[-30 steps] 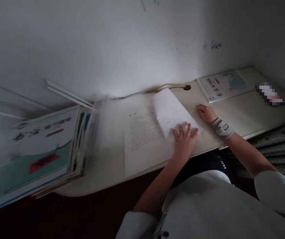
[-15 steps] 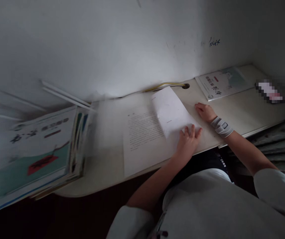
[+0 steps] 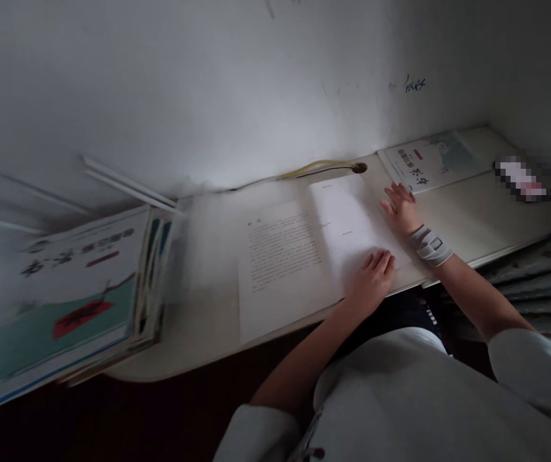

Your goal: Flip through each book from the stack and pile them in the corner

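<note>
An open booklet (image 3: pixel 282 263) lies on the pale desk, its left page covered with lines of print. The right page (image 3: pixel 345 221) bears only a few short printed marks and lies nearly flat. My left hand (image 3: pixel 372 276) rests on the lower part of that right page, fingers stretched out. Just beyond the page's right edge, my right hand (image 3: pixel 401 208) hovers or rests near the desk with its fingers apart and nothing in them; whether it touches the paper I cannot tell. A light band wraps my right wrist.
A stack of books (image 3: pixel 87 289) stands at the left end of the desk (image 3: pixel 198 327). Another workbook (image 3: pixel 429 160) lies at the back right, beside a blurred-out object (image 3: pixel 521 178). A yellow cable (image 3: pixel 318 168) runs along the wall into a desk hole.
The right page has turned from raised and curled to lying flatter toward the right. My left hand has shifted slightly right and down; the fingers of my right hand have spread.
</note>
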Demonstrator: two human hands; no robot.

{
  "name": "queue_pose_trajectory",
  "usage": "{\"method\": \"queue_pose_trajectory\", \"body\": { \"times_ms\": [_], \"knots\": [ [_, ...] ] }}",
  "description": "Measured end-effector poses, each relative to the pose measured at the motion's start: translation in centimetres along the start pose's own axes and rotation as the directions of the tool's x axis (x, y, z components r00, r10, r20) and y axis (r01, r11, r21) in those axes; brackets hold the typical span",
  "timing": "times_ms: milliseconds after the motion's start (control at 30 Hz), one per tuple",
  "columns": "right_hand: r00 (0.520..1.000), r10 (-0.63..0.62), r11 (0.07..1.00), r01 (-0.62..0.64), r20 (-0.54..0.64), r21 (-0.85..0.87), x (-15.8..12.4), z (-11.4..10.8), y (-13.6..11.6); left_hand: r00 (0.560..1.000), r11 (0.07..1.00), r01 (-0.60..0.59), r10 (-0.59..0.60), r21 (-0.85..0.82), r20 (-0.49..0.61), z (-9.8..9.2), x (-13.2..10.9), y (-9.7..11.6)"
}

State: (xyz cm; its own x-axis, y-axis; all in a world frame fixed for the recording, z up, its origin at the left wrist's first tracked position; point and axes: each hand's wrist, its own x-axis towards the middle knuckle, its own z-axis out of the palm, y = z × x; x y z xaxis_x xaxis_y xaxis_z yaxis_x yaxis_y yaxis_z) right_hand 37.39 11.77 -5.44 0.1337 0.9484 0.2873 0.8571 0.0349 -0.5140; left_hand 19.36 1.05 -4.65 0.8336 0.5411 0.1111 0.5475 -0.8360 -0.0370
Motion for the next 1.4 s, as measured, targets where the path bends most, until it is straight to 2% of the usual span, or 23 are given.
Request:
{"method": "queue_pose_trajectory", "body": {
  "times_ms": [133, 200, 300, 400, 533, 600, 667, 733, 800, 900, 967, 1100, 1267, 1400],
  "knots": [
    [0.976, -0.005, 0.988, 0.039, 0.216, -0.151, -0.4, 0.0, -0.4, 0.997, 0.997, -0.073, 0.073, -0.039, 0.007, 0.3, -0.6, -0.3],
    [0.962, -0.008, 0.980, 0.062, 0.272, -0.187, -0.5, 0.0, -0.5, 0.994, 0.992, -0.107, 0.108, -0.060, 0.016, 0.3, -0.7, -0.3],
    [0.956, -0.005, 0.976, 0.069, 0.292, -0.209, -0.5, -0.1, -0.6, 0.989, 0.986, -0.134, 0.140, -0.102, 0.051, -0.1, -0.9, -0.1],
    [0.952, 0.023, 0.975, 0.046, 0.306, -0.216, -0.6, -0.1, -0.9, 0.982, 0.975, -0.127, 0.150, -0.181, 0.118, -1.5, -1.0, -0.3],
    [0.953, 0.016, 0.968, 0.061, 0.303, -0.244, -0.8, -0.5, -1.6, 0.948, 0.911, -0.146, 0.241, -0.386, 0.210, -4.2, 0.2, -2.5],
    [0.964, 0.004, 0.961, 0.069, 0.265, -0.267, -0.9, -0.9, -1.9, 0.953, 0.916, -0.066, 0.176, -0.397, 0.247, -5.0, 1.9, -4.6],
    [0.972, -0.002, 0.955, 0.073, 0.237, -0.289, -1.0, -1.3, -2.3, 0.976, 0.964, 0.080, -0.024, -0.252, 0.217, -4.8, 4.1, -6.8],
    [0.973, 0.007, 0.947, 0.069, 0.232, -0.315, -1.2, -1.7, -2.6, 0.966, 0.961, 0.243, -0.227, -0.130, 0.125, -3.6, 6.2, -8.8],
    [0.974, 0.017, 0.935, 0.064, 0.225, -0.348, -1.2, -2.0, -2.8, 0.939, 0.945, 0.313, -0.292, -0.098, 0.184, -2.0, 7.6, -10.0],
    [0.978, 0.048, 0.902, 0.045, 0.203, -0.430, -0.9, -2.4, -3.4, 0.912, 0.938, 0.330, -0.288, -0.105, 0.293, 0.1, 8.3, -10.5],
    [0.973, 0.062, 0.864, 0.058, 0.221, -0.500, -0.2, -2.4, -3.9, 0.913, 0.939, 0.327, -0.284, -0.111, 0.292, 0.7, 8.1, -10.2],
    [0.966, 0.000, 0.806, 0.153, 0.257, -0.571, 2.0, -1.9, -5.8, 0.921, 0.940, 0.322, -0.284, -0.112, 0.266, 0.7, 7.5, -9.6],
    [0.962, -0.008, 0.797, 0.171, 0.272, -0.580, 4.3, -0.7, -8.2, 0.935, 0.945, 0.305, -0.274, -0.116, 0.227, 0.7, 7.3, -9.5],
    [0.969, -0.062, 0.802, 0.191, 0.239, -0.566, 4.6, -1.4, -8.7, 0.940, 0.946, 0.300, -0.272, -0.119, 0.203, 0.7, 7.3, -9.5]
  ]
}}
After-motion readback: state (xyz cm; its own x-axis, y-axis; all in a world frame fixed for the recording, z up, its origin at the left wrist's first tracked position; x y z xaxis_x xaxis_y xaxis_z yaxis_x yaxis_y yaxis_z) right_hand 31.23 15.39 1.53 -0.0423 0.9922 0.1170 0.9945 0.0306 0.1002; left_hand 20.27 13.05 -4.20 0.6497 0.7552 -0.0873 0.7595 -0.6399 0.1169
